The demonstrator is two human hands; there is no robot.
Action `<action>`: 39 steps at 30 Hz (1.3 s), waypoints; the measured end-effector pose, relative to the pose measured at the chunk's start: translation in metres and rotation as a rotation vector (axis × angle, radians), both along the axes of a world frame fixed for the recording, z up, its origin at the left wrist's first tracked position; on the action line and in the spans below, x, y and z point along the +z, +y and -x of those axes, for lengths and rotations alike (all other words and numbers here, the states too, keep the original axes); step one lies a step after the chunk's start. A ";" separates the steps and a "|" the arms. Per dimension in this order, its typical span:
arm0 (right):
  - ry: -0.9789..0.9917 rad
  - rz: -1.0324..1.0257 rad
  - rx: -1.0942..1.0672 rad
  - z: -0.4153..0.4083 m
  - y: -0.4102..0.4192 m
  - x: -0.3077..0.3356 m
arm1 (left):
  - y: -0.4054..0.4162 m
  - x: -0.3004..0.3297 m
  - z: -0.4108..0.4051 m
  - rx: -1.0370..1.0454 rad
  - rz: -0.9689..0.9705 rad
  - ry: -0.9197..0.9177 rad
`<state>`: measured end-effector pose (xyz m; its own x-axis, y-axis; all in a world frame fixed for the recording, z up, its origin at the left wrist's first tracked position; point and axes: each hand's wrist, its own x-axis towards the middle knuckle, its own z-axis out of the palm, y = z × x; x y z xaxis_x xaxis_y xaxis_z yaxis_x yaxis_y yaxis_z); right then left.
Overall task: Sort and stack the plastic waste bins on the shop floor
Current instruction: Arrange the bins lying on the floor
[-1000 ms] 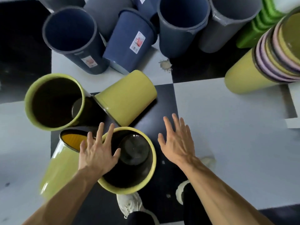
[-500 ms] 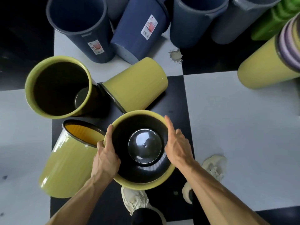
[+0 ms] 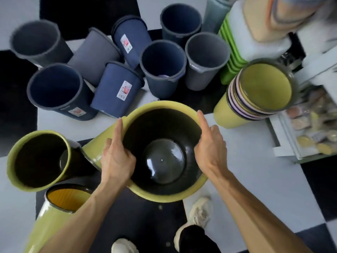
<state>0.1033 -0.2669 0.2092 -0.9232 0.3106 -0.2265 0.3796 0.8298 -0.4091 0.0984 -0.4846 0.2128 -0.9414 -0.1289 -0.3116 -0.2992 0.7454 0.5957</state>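
Note:
A yellow-green bin (image 3: 162,195) with a black inside is held up off the floor, mouth toward me. My left hand (image 3: 116,157) grips its left rim and my right hand (image 3: 209,147) grips its right rim. Another yellow-green bin (image 3: 37,159) stands upright at the left. One more (image 3: 52,218) lies tipped at the lower left, and a third (image 3: 94,147) lies on its side behind the held bin. A stack of nested yellow and pink bins (image 3: 255,95) stands at the right.
Several blue and grey bins (image 3: 162,68) stand or lie on the checkered floor at the back. A green stack (image 3: 229,59) with pale tubs rises at the back right. A white shelf with packets (image 3: 308,128) is at the right. My shoes (image 3: 198,214) are below.
Both hands closed on the bin's rim and lifted it up and forward. The view swung upward, showing more bins at the back.

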 end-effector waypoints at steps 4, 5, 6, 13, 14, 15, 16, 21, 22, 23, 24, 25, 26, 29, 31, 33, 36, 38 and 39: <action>0.196 -0.007 -0.077 0.037 0.069 0.052 | 0.078 0.051 0.049 0.006 -0.068 0.192; 0.269 -0.017 -0.099 0.045 0.087 0.063 | 0.099 0.063 0.060 0.006 -0.085 0.242; 0.339 -0.030 -0.121 0.051 0.104 0.074 | 0.119 0.073 0.071 0.003 -0.102 0.287; 0.661 -0.126 -0.322 0.091 0.228 0.119 | 0.255 0.114 0.140 -0.085 -0.229 0.476; 0.681 -0.139 -0.346 0.094 0.242 0.120 | 0.271 0.116 0.149 -0.105 -0.259 0.490; 0.697 -0.153 -0.369 0.097 0.256 0.121 | 0.287 0.117 0.158 -0.120 -0.287 0.492; 0.710 -0.164 -0.394 0.101 0.268 0.120 | 0.302 0.117 0.167 -0.138 -0.311 0.490; 0.585 -0.153 -0.507 0.122 0.323 0.108 | 0.364 0.094 0.216 -0.285 -0.353 0.417; 0.525 -0.138 -0.527 0.126 0.330 0.105 | 0.372 0.087 0.223 -0.321 -0.344 0.408; 0.471 -0.123 -0.541 0.131 0.337 0.101 | 0.382 0.081 0.231 -0.356 -0.327 0.404; 0.429 -0.106 -0.550 0.136 0.344 0.097 | 0.390 0.074 0.239 -0.389 -0.309 0.394; 0.395 -0.094 -0.557 0.141 0.349 0.091 | 0.397 0.066 0.246 -0.419 -0.291 0.379; 0.363 -0.089 -0.565 0.145 0.354 0.085 | 0.403 0.059 0.253 -0.445 -0.277 0.356; 0.250 -0.106 -0.592 0.157 0.368 0.060 | 0.420 0.028 0.272 -0.525 -0.229 0.246; 0.156 -0.099 -0.590 0.162 0.375 0.040 | 0.431 0.005 0.282 -0.570 -0.151 0.134; 0.054 -0.069 -0.578 0.166 0.381 0.019 | 0.438 -0.014 0.288 -0.618 -0.053 0.026; -0.093 -0.021 -0.536 0.170 0.388 -0.014 | 0.438 -0.042 0.295 -0.689 0.114 -0.100; -0.179 0.012 -0.514 0.173 0.392 -0.035 | 0.437 -0.057 0.298 -0.758 0.222 -0.170; -0.237 0.035 -0.515 0.174 0.396 -0.045 | 0.437 -0.063 0.298 -0.796 0.278 -0.205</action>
<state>-0.0709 0.1287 0.1638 -0.5768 0.6959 -0.4277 0.8167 0.5005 -0.2871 -0.1999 -0.0475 0.1495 -0.7125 0.4478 -0.5402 0.2917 0.8892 0.3524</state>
